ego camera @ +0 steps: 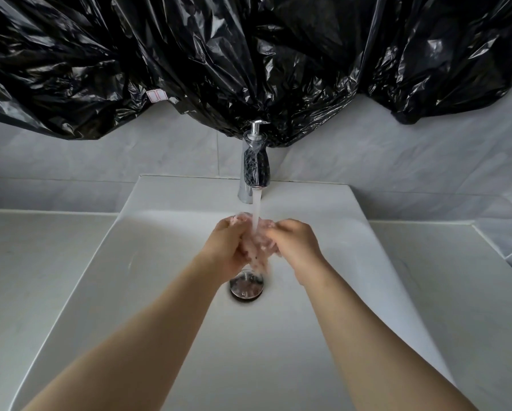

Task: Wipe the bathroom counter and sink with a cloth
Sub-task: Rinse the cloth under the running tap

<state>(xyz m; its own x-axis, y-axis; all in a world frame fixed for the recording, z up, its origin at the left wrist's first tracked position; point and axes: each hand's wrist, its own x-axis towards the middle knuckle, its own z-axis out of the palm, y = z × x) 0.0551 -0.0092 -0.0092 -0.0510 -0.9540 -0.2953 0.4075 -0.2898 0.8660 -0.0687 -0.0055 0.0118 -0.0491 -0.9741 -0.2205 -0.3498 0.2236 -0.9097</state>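
Note:
A small pink cloth is bunched between both hands over the white sink. My left hand grips its left side and my right hand grips its right side. Water runs from the chrome faucet straight onto the cloth, which looks blurred. Just below the hands lies the chrome drain. The white counter lies flat on both sides of the sink.
Black plastic sheeting hangs across the wall above the faucet, with its lower folds touching the faucet lever. Grey tiles cover the wall behind. The counter's right part ends at a tiled corner.

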